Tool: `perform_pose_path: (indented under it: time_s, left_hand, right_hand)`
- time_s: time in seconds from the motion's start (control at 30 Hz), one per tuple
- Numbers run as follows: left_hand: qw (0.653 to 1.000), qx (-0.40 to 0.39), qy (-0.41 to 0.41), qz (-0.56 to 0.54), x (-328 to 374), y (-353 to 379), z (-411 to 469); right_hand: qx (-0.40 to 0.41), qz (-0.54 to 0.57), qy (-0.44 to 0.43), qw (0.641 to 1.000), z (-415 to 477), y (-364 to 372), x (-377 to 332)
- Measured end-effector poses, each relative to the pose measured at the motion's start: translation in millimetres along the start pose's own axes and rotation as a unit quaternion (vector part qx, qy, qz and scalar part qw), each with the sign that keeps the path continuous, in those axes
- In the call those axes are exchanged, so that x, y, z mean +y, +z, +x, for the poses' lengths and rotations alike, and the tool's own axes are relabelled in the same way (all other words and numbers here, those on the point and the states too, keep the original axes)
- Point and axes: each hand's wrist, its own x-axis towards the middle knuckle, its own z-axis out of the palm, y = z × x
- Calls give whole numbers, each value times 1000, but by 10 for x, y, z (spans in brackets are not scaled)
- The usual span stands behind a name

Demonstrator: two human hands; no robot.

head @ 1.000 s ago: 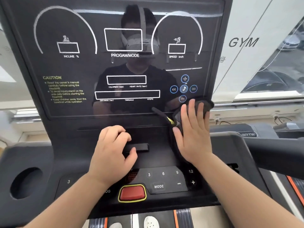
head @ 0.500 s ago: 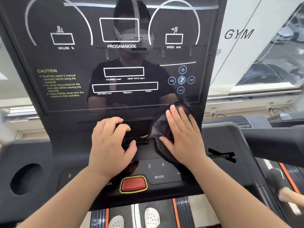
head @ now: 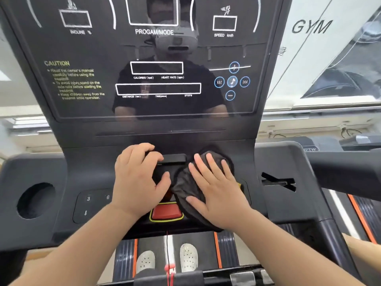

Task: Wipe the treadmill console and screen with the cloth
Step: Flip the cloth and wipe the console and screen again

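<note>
The dark glossy treadmill screen (head: 86,50) fills the upper view, with white display outlines and yellow caution text. Below it lies the black console (head: 90,168) with number keys and a red stop button (head: 166,211). My right hand (head: 218,190) lies flat, fingers spread, pressing a dark cloth (head: 183,188) onto the console's right key area. My left hand (head: 138,178) rests on the console centre, its fingers curled over a small black ledge (head: 175,158), empty of cloth.
A round cup holder (head: 36,200) sits at the console's left end. A slotted holder (head: 278,181) is at the right. A red safety cord (head: 168,252) hangs below the stop button. The belt and my white shoes (head: 188,258) show underneath. Windows lie beyond.
My right hand has slid the cloth down from the screen's lower right corner onto the console keys. The left hand has stayed on the ledge. The view has tipped downward.
</note>
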Motion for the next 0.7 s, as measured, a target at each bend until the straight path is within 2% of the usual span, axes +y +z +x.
perform_pose_path:
  time_s: [0.07, 0.2, 0.33, 0.4, 0.53, 0.63, 0.7]
  left_hand:
    - [1000, 2, 0, -10, 46, 38, -45]
    - [1000, -3, -6, -23, 122, 78, -174]
    - [999, -25, -23, -12, 147, 107, -302]
    - [999, -40, -31, -5, 163, 129, -316]
    - [997, -64, -31, 8, 200, 163, -353]
    - [997, -69, -22, 7, 217, 169, -387]
    - [997, -76, -19, 6, 242, 153, -395]
  right_hand:
    - [-8, 5, -13, 1000, -166, -3, 231]
    - [-8, 5, 90, 996, -274, -64, 650]
    - [-2, 5, 149, 989, -156, -55, 368]
    - [-2, 19, 120, 993, -88, -75, 73]
    - [-17, 34, -6, 999, -115, -23, -221]
    - [-22, 5, -104, 994, -264, 45, 32]
    - [-28, -3, -108, 994, -284, 6, 345]
